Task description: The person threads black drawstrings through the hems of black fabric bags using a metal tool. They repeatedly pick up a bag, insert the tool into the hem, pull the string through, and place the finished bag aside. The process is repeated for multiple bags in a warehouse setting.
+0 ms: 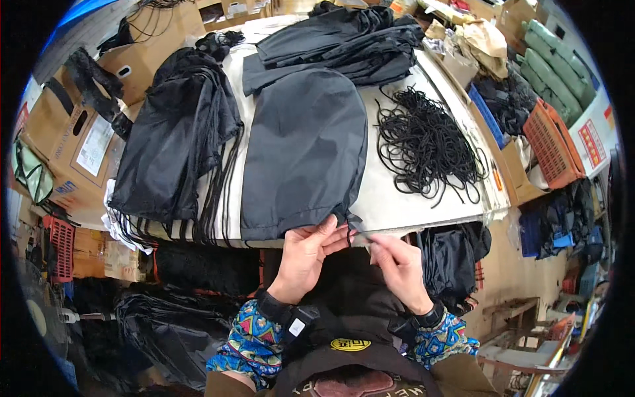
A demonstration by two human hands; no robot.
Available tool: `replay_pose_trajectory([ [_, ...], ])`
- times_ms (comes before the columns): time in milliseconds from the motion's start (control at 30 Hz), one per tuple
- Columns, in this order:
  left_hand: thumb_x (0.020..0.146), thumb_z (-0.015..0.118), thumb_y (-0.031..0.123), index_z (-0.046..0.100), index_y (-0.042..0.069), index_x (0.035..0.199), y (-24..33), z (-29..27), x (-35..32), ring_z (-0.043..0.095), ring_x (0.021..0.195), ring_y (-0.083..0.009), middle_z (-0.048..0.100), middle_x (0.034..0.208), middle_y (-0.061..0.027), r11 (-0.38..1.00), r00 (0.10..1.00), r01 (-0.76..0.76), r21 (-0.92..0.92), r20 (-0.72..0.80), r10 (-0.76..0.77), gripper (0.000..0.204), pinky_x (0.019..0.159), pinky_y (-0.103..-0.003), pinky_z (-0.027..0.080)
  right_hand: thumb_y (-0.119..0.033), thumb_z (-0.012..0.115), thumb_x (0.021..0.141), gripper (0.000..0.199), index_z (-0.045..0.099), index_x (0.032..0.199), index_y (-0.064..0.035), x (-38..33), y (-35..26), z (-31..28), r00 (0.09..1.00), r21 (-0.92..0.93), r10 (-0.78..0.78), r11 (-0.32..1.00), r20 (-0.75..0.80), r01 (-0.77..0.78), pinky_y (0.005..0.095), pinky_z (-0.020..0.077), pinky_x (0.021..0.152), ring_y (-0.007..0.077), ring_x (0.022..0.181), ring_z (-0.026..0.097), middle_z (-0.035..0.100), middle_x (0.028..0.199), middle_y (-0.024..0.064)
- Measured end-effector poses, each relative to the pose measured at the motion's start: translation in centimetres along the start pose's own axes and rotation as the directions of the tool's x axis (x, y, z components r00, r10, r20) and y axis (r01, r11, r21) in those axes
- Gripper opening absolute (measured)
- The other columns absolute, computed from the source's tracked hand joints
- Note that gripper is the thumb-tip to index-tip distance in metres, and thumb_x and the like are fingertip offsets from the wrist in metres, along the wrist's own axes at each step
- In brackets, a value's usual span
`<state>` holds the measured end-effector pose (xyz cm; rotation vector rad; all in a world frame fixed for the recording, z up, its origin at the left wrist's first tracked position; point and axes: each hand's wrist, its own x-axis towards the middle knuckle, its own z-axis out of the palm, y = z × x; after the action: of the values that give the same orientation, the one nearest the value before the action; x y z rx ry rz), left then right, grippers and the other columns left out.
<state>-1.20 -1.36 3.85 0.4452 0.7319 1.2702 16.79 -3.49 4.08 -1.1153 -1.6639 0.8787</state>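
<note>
A white table [397,198] carries a stack of black bags [175,139] on the left and a tangle of black cords [426,142] on the right. Between them lies one black bag [304,152], its near corner at the table edge. The left hand [305,255] pinches that corner; the right hand [397,261] has fingertips together on a thin cord end [360,233].

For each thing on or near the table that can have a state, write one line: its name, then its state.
black bag: flat on the table, near corner pinched
left hand: gripping the bag's corner
right hand: pinching a thin cord end
loose black cords: tangled heap
finished bags: stacked, cords hanging over the edge
orange crate: tilted
</note>
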Motion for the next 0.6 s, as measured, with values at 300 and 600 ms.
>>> replay_pose_trajectory([
  [300,0.089,0.062,0.016,0.063,0.003,0.095,0.2,0.2,0.3,0.064,0.099,-0.0290,0.066,0.092,-0.0097,0.999,0.996,0.031,-0.018,-0.086,-0.032,0.014,0.085,-0.037,0.053,0.000,0.060,0.084,0.020,0.061,0.103,0.0023,-0.4,-1.9,0.1,0.993,-0.338,-0.106,0.934,0.049,0.116,0.0358,0.0463,0.053,0.0319,0.061,0.059,0.057,0.070,0.0162],
  [600,0.090,0.061,0.015,0.064,0.001,0.097,0.0,-0.1,0.1,0.065,0.097,-0.0265,0.067,0.099,-0.0155,0.997,0.999,-0.008,0.083,-0.052,0.013,0.016,0.082,-0.035,0.054,0.001,0.061,0.081,0.023,0.060,0.104,0.0016,-0.3,-1.5,0.6,0.982,-0.427,-0.187,0.886,0.028,0.181,0.0351,0.0458,0.051,0.0301,0.058,0.058,0.055,0.068,0.0148],
])
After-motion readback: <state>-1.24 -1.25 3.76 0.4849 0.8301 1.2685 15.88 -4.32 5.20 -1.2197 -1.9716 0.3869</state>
